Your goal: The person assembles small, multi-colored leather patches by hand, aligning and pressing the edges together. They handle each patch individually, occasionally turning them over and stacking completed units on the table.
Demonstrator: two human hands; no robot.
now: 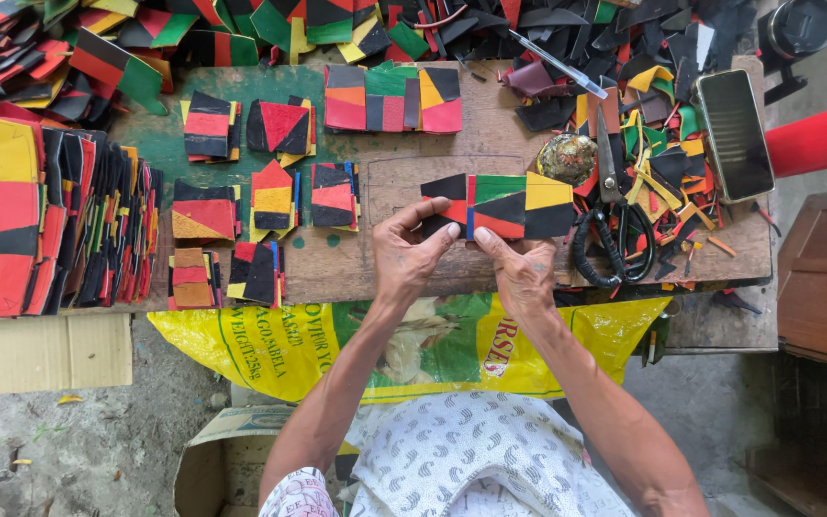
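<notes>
Two patchwork panels of black, red, green and yellow pieces lie edge to edge on the wooden board point(385, 268). My left hand point(412, 251) presses its fingers on the smaller left panel point(444, 191). My right hand point(519, 273) presses its thumb and fingers on the lower edge of the wider right panel point(521, 204). The thumbs of both hands meet near the seam between the panels.
Black scissors point(613, 225) and a round patterned tin point(567, 158) lie right of the panels, with a dark phone point(734, 134) beyond. Small stacks of patchwork squares point(270, 201) sit left, tall stacks point(40, 230) far left, and scraps point(547, 38) along the top.
</notes>
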